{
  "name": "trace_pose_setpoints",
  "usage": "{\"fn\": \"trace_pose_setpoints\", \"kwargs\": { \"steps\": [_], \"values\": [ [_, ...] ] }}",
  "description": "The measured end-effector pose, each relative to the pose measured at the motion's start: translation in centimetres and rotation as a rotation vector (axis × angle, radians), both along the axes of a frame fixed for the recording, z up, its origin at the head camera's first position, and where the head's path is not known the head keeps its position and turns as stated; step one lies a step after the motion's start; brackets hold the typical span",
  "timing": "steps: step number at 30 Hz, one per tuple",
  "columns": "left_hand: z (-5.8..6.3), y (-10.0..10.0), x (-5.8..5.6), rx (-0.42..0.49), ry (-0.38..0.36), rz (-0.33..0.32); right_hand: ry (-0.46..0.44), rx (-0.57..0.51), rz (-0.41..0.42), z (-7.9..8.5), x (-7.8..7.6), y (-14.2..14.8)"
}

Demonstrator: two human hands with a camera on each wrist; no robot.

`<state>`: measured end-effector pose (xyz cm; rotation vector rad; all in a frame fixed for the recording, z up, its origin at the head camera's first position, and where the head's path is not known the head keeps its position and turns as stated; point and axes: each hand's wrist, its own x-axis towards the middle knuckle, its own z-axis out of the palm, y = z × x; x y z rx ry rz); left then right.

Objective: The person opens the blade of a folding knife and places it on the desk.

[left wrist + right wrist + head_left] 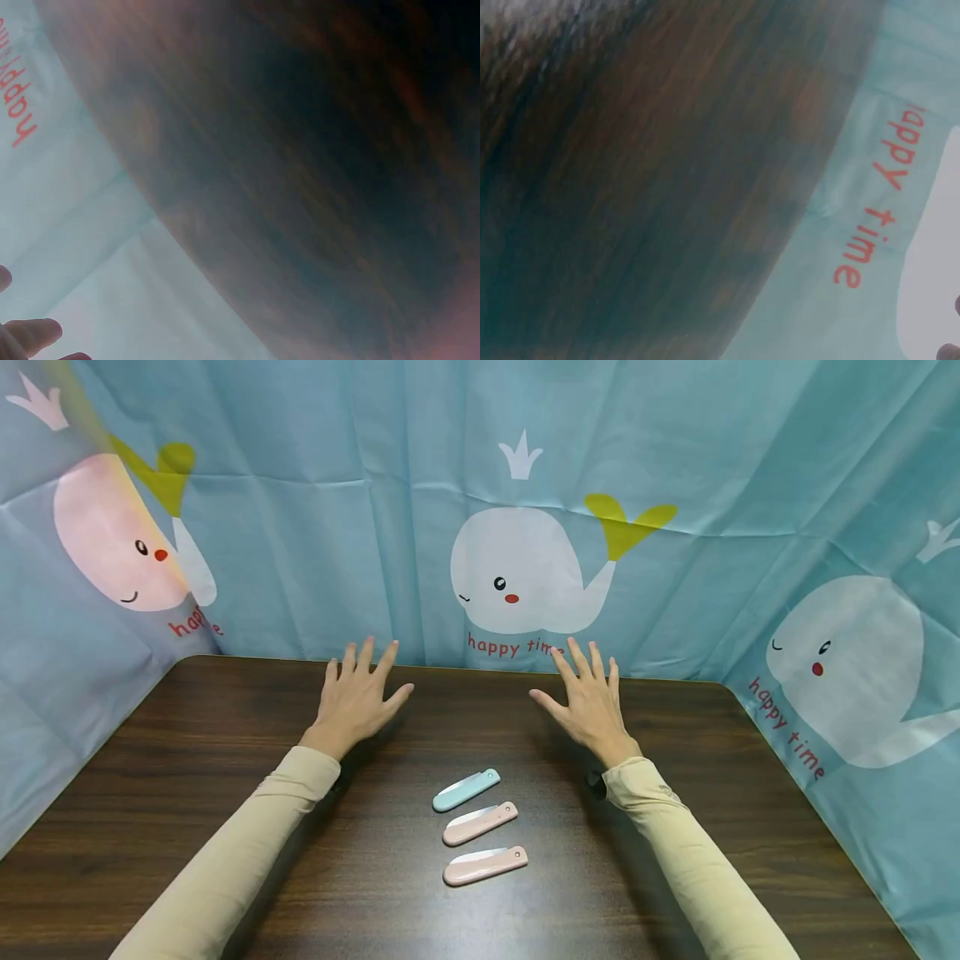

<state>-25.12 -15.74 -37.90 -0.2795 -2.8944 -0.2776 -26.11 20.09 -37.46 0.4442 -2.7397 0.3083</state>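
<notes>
Three folding knives lie in a column on the dark wooden table, each with its blade folded along the handle. The farthest is a light blue folding knife (467, 791); nearer come a pink folding knife (480, 824) and a second pink folding knife (485, 867). Beyond them to the left, my left hand (355, 700) is held with fingers spread and nothing in it. My right hand (588, 703) is spread likewise on the other side, also holding nothing. Only a few left fingertips (34, 335) show at the corner of the left wrist view.
The dark wooden table (187, 793) ends at a far edge against a light blue curtain (300, 543) printed with whales and red lettering. The curtain also runs along both sides. A small black device (596, 784) sits under the right cuff.
</notes>
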Motion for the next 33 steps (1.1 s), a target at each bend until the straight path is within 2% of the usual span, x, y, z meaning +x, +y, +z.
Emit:
{"fn": "trace_pose_setpoints", "kwargs": {
  "steps": [13,25,33],
  "values": [
    [0.3,0.8,1.3,-0.007,0.003,-0.048,0.018,-0.025,0.037,0.7,1.6,-0.4],
    [0.6,2.0,3.1,0.012,0.013,-0.093,-0.039,-0.056,0.085,1.5,3.7,-0.9],
    [0.0,2.5,4.5,0.02,0.069,-0.13,-0.065,-0.032,0.139,0.9,5.0,-1.1]
  ]
}}
